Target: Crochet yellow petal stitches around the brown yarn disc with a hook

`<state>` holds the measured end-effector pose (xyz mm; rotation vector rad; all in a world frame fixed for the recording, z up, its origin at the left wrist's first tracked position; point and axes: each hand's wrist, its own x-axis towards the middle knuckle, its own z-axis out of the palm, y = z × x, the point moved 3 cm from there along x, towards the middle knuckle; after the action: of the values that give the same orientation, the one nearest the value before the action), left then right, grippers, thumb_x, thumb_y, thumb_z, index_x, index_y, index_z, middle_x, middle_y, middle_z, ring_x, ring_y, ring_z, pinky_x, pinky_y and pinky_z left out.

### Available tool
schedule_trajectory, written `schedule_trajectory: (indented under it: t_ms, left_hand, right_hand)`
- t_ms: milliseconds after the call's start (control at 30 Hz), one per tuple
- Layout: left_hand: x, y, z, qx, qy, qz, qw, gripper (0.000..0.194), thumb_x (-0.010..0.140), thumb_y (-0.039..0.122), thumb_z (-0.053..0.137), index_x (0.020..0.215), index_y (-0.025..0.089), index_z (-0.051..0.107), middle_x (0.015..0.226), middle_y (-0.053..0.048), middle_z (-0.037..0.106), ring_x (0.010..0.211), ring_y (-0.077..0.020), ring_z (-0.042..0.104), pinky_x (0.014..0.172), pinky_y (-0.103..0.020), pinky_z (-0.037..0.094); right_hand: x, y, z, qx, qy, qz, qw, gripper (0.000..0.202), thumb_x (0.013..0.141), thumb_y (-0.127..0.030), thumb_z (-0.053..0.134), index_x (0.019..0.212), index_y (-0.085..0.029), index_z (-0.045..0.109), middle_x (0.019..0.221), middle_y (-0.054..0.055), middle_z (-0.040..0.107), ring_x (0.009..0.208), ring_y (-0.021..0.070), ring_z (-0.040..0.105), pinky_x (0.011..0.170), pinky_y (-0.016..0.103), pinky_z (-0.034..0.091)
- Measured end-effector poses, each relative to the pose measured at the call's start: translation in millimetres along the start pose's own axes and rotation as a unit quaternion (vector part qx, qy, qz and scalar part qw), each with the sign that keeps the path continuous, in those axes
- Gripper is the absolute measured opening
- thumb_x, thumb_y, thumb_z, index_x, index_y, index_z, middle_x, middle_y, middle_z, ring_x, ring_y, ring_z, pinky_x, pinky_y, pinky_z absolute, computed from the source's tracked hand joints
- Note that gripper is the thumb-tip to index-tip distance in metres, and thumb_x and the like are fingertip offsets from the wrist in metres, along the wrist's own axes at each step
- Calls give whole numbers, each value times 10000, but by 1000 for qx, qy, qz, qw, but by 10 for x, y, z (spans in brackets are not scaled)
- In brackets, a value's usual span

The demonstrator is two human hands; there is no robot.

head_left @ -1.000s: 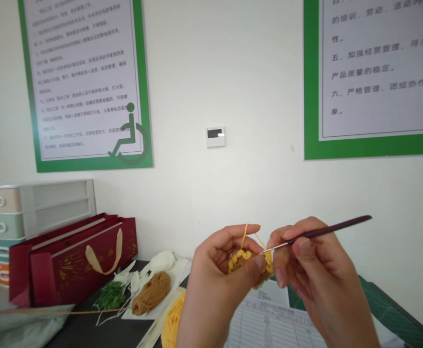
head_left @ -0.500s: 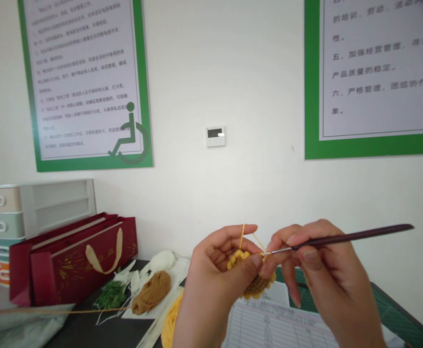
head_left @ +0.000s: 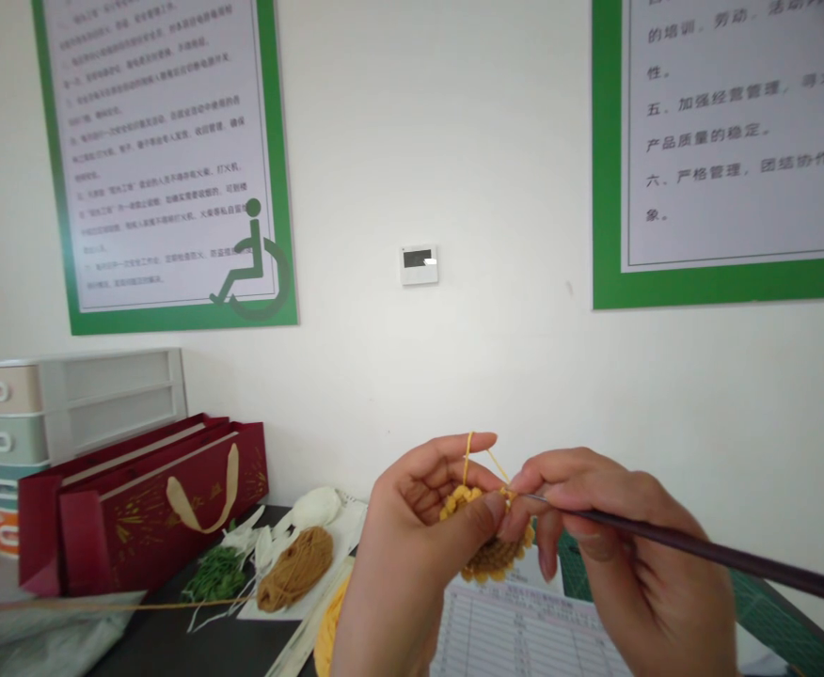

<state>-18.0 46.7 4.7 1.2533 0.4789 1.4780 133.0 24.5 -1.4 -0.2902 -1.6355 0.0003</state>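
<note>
Pinching a yellow-frilled brown disc point(head_left: 493, 557), left hand point(head_left: 416, 541) faces right hand point(head_left: 658, 575) gripping a hook point(head_left: 771, 570).

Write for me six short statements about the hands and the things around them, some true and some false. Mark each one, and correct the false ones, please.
1. The right hand holds the hook. True.
2. The left hand is empty. False: it holds the crochet piece.
3. The crochet piece has a green edge. False: its edge is yellow.
4. A yellow strand passes around a raised finger of the left hand. True.
5. The brown yarn is inside a red bag. False: it lies on white paper.
6. A wall device is between two posters. True.
</note>
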Motion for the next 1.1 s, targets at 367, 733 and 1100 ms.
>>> schedule_trajectory:
  t_ms: [367, 733, 1100]
  left_hand:
    - [-43, 62, 73, -60, -24, -26, 998, 397, 683, 85, 888, 1057, 190, 802, 806, -9, 714, 666, -107, 665, 661, -223, 529]
    - [-91, 39, 188, 31, 89, 69, 993, 572, 765, 123, 830, 1307, 222, 676, 791, -9, 733, 676, -107, 628, 644, -191, 499]
    - [-40, 84, 130, 39, 22, 36, 998, 576, 736, 183, 868, 1286, 209, 696, 761, -6, 695, 585, -88, 558, 554, -205, 429]
  right_hand:
    - [-6, 44, 21, -62, -1, -97, 993, 276, 910, -12, 604, 1107, -202, 642, 1072, 53, 691, 824, 116, 715, 680, 219, 637]
    - [-211, 23, 219, -260, 153, -128, 945, 422, 812, 1, 680, 1178, -210, 680, 1045, 74, 645, 894, 183, 684, 693, 264, 627]
    - [-77, 130, 107, 210, 154, 203, 944, 141, 1042, -307, 496, 981, -241, 605, 771, -8, 631, 508, 118, 654, 387, 213, 517]
